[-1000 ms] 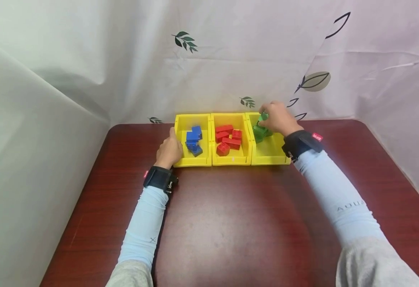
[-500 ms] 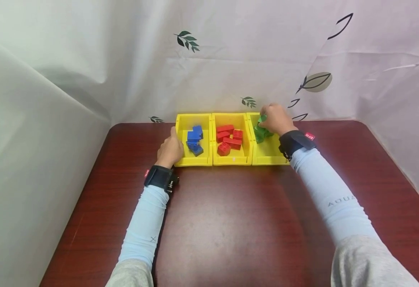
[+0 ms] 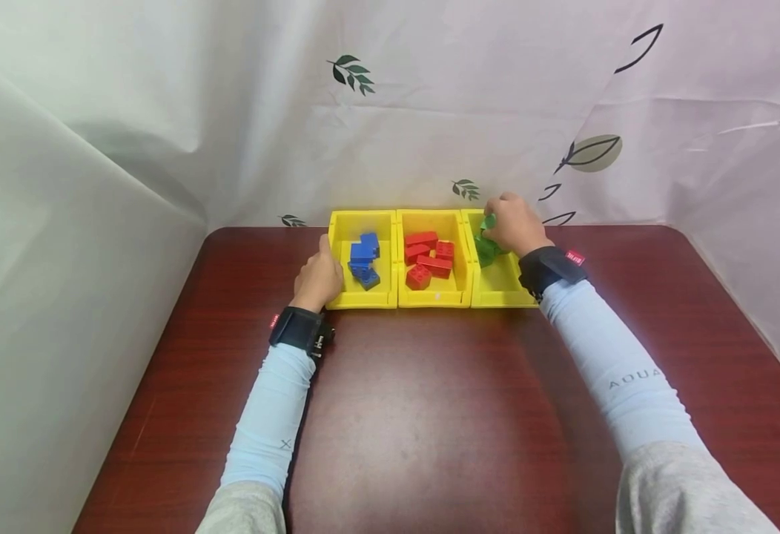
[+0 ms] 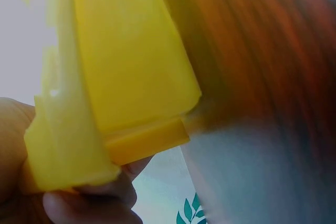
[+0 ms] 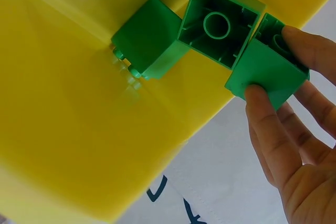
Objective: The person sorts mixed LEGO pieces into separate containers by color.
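Three yellow bins stand joined in a row at the table's back. My left hand (image 3: pixel 318 279) grips the outer wall of the left bin (image 3: pixel 362 300), which holds several blue bricks (image 3: pixel 362 253); the left wrist view shows fingers (image 4: pixel 89 205) curled around the yellow rim (image 4: pixel 73 145). Several red bricks (image 3: pixel 434 265) lie in the middle bin (image 3: pixel 433 298). Inside the right bin (image 3: pixel 502 299), my right hand (image 3: pixel 517 224) pinches a green toy brick (image 5: pixel 270 72) between thumb and fingers. Beside it are more green bricks (image 5: pixel 149 38), one showing its hollow underside.
The bins stand on a dark red-brown table (image 3: pixel 423 415). Directly behind them hangs a pale curtain (image 3: pixel 403 133) with a leaf print, and more pale cloth (image 3: pixel 83 259) flanks the left side.
My right hand has lowered slightly and shifted a little left over the green bricks. The left hand keeps its grip on the left bin.
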Tool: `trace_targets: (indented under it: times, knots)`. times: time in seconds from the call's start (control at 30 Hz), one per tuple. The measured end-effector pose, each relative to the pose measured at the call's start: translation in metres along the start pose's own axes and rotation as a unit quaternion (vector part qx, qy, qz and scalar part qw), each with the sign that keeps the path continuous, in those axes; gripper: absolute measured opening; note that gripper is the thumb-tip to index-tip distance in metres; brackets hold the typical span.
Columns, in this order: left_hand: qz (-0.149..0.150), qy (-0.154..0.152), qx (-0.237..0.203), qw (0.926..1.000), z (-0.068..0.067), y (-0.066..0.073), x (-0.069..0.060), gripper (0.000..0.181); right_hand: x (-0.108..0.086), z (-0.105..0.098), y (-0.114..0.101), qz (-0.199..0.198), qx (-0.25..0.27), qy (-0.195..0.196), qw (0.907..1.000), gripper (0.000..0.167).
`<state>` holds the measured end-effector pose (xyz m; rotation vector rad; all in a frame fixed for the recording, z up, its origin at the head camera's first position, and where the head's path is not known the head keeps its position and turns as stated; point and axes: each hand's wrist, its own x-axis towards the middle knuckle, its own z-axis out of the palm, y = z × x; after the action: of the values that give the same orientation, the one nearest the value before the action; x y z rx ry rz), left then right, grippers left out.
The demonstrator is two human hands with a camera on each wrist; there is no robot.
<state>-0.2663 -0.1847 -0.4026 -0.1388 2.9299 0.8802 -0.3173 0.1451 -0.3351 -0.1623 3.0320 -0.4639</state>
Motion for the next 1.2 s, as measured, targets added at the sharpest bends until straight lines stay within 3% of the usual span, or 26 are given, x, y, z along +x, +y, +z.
trace_targets:
  times: [0.33,0.57,0.77,0.97,1.2]
  knots:
    - [-0.016,-0.017,-0.003,0.9997,0.002,0.0,0.0,0.05,-0.008,0.006,-0.003,-0.012,-0.025,0.017,0.9995,0.042]
    - [-0.012,-0.014,0.003,0.9998,0.001,-0.001,-0.001,0.05,-0.028,-0.004,-0.008,-0.039,-0.022,0.041,0.9981,0.046]
    - [-0.003,-0.009,0.007,0.9999,0.0,-0.001,0.0,0.05,-0.063,-0.007,-0.004,-0.088,-0.014,0.099,0.9911,0.035]
    - [-0.005,-0.006,0.009,0.9999,0.001,-0.004,0.003,0.05,-0.107,0.022,0.006,-0.166,-0.008,0.157,0.9735,0.029]
    - [-0.006,-0.005,0.008,0.9999,0.001,-0.005,0.005,0.049,-0.159,0.052,0.002,-0.173,0.043,0.157,0.9715,0.029]
